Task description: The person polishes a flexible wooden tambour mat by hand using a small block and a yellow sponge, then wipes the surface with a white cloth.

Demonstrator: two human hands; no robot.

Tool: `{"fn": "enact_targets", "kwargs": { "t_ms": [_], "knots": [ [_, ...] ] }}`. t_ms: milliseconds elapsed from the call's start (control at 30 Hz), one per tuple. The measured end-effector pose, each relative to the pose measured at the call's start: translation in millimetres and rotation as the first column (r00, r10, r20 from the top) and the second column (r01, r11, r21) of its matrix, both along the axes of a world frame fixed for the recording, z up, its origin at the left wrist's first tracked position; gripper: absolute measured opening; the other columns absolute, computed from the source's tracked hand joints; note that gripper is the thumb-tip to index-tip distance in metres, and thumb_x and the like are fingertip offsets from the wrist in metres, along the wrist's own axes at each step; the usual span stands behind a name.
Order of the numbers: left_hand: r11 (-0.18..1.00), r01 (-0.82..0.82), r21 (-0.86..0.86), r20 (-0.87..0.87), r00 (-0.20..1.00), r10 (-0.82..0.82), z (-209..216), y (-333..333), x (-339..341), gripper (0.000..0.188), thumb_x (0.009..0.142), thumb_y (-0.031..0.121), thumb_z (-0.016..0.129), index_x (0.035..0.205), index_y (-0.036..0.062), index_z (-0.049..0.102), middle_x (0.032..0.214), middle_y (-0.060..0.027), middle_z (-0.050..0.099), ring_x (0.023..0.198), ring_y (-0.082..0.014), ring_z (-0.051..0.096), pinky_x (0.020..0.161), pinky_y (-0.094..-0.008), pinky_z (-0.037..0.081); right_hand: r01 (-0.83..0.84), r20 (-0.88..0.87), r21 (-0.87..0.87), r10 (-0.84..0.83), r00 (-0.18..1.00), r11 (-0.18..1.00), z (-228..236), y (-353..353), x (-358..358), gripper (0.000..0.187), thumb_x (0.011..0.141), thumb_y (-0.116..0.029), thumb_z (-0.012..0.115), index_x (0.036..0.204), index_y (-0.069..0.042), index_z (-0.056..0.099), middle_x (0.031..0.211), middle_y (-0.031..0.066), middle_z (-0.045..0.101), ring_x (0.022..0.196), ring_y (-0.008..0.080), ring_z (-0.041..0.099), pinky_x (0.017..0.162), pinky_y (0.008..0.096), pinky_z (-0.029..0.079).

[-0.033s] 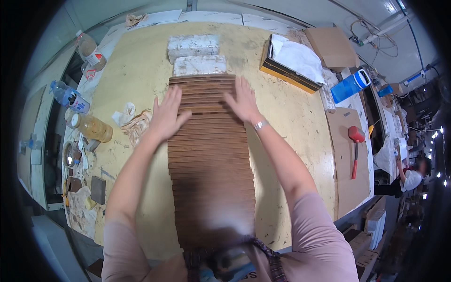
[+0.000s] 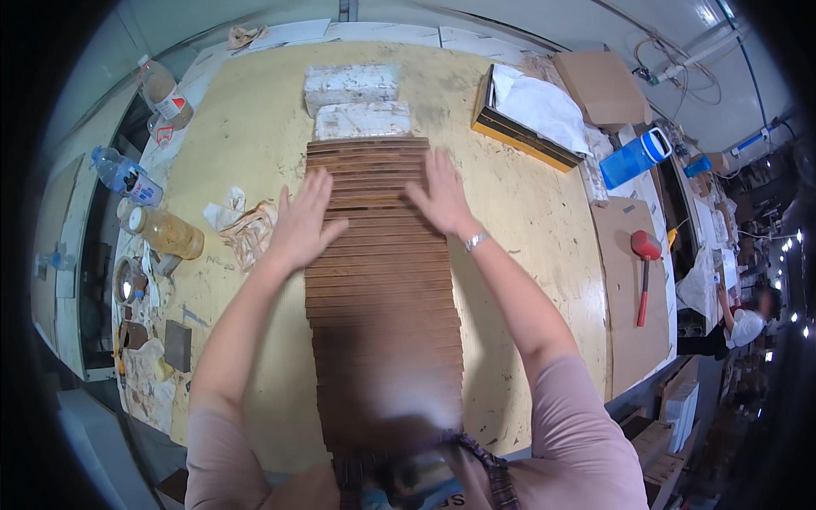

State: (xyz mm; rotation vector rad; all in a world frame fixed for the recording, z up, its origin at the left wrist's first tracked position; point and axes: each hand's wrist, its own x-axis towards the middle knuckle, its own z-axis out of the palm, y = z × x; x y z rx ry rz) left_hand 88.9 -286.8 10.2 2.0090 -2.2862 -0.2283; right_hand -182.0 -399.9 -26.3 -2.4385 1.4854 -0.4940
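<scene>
A long row of dark brown wooden strips (image 2: 378, 270) lies side by side across the table, running from the far middle toward my body. Along its left edge rests my left hand (image 2: 303, 219), fingers stretched out and thumb over the strips. My right hand (image 2: 442, 195), with a metal band at the wrist, lies flat against the right edge, its thumb also reaching onto the wood. Neither hand grasps anything. Two white-wrapped blocks (image 2: 361, 121) stand at the far end of the row, the nearer one by the last strip. The near end is partly hidden by my head, which is blurred.
On the left stand plastic bottles (image 2: 127, 177), a jar of yellowish liquid (image 2: 166, 232), a crumpled cloth (image 2: 246, 228) and a grey block (image 2: 178, 344). To the right are an open box with white cloth (image 2: 535, 106), a blue bottle (image 2: 631, 160) and a red mallet (image 2: 644, 263). Another person (image 2: 748, 319) is far right.
Both hands have slid slightly toward me along the edges of the strips. The other things stay in place.
</scene>
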Motion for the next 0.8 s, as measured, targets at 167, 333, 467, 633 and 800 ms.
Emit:
{"fn": "enact_targets", "kwargs": {
  "t_ms": [167, 333, 467, 633, 800],
  "knots": [
    [1.000, -0.030, -0.006, -0.036, 0.999, 0.029, -4, 20, -4, 0.091, 0.093, 0.055, 0.061, 0.160, 0.0054, 0.024, 0.168, -0.0102, 0.021, 0.156, -0.0265, 0.017, 0.123, -0.0608, 0.015, -0.016, -0.052, -0.051, 0.013, 0.999, 0.999, -2, 20, 19, 0.084, 0.096, -0.053, 0.056, 0.156, 0.000, 0.031, 0.166, 0.0206, 0.021, 0.153, 0.0350, 0.021, 0.122, 0.0544, 0.020],
    [0.999, 0.001, -0.043, -0.097, 0.995, -0.005, -20, 14, 5, 0.085, 0.094, 0.049, 0.062, 0.159, 0.0060, 0.027, 0.168, -0.0114, 0.021, 0.155, -0.0296, 0.020, 0.122, -0.0610, 0.017, -0.019, -0.082, -0.037, 0.016, 0.997, 0.999, 2, 16, 17, 0.084, 0.096, -0.054, 0.055, 0.156, -0.001, 0.031, 0.166, 0.0195, 0.021, 0.153, 0.0345, 0.022, 0.122, 0.0537, 0.020],
    [0.999, -0.014, -0.032, -0.071, 0.997, 0.012, -10, 16, -5, 0.080, 0.097, 0.046, 0.059, 0.158, 0.0060, 0.028, 0.168, -0.0122, 0.022, 0.155, -0.0301, 0.020, 0.122, -0.0609, 0.017, -0.018, -0.085, -0.049, 0.014, 0.996, 0.999, 1, 16, 17, 0.083, 0.096, -0.054, 0.056, 0.157, -0.002, 0.031, 0.167, 0.0190, 0.021, 0.154, 0.0334, 0.021, 0.123, 0.0534, 0.018],
    [0.998, -0.059, 0.007, -0.033, 0.998, 0.059, -4, 16, -5, 0.086, 0.097, 0.054, 0.056, 0.161, 0.0077, 0.021, 0.169, -0.0095, 0.019, 0.155, -0.0259, 0.019, 0.124, -0.0596, 0.012, 0.008, -0.088, 0.041, -0.004, 0.996, 0.999, 19, 18, 21, 0.085, 0.097, -0.053, 0.054, 0.159, -0.003, 0.023, 0.168, 0.0181, 0.017, 0.156, 0.0330, 0.015, 0.124, 0.0529, 0.015],
    [1.000, -0.007, -0.012, -0.169, 0.986, 0.005, 11, 59, -14, 0.082, 0.099, 0.046, 0.055, 0.161, 0.0063, 0.020, 0.169, -0.0121, 0.018, 0.156, -0.0293, 0.018, 0.123, -0.0597, 0.011, -0.067, -0.046, 0.019, 0.068, 0.997, 0.998, 38, 48, -14, 0.086, 0.098, -0.049, 0.055, 0.160, -0.003, 0.018, 0.168, 0.0202, 0.014, 0.156, 0.0342, 0.013, 0.123, 0.0548, 0.014]
  ]
}}
